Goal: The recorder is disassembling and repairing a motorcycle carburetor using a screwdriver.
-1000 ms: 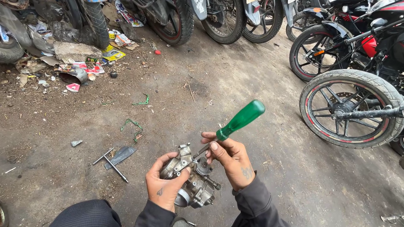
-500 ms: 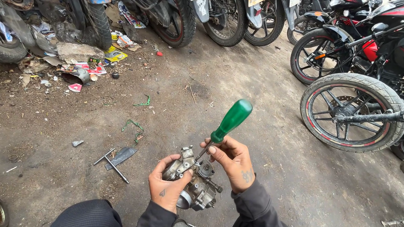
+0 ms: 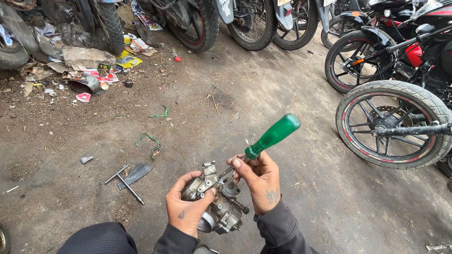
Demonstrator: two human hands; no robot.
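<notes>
Low in the centre of the frame, the left hand (image 3: 187,211) cups the carburetor (image 3: 218,207) to steady it. The right hand (image 3: 258,180) pinches the screwdriver (image 3: 265,142) low on its shaft, keeping the tip seated in the top.

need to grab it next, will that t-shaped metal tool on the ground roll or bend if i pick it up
The T-shaped tool looks like solid metal rod, so probably stiff and fairly heavy for its size. Its crossbar should stop it rolling far on the gritty ground. It lies against a flat metal piece, which may shift when lifted.
</notes>
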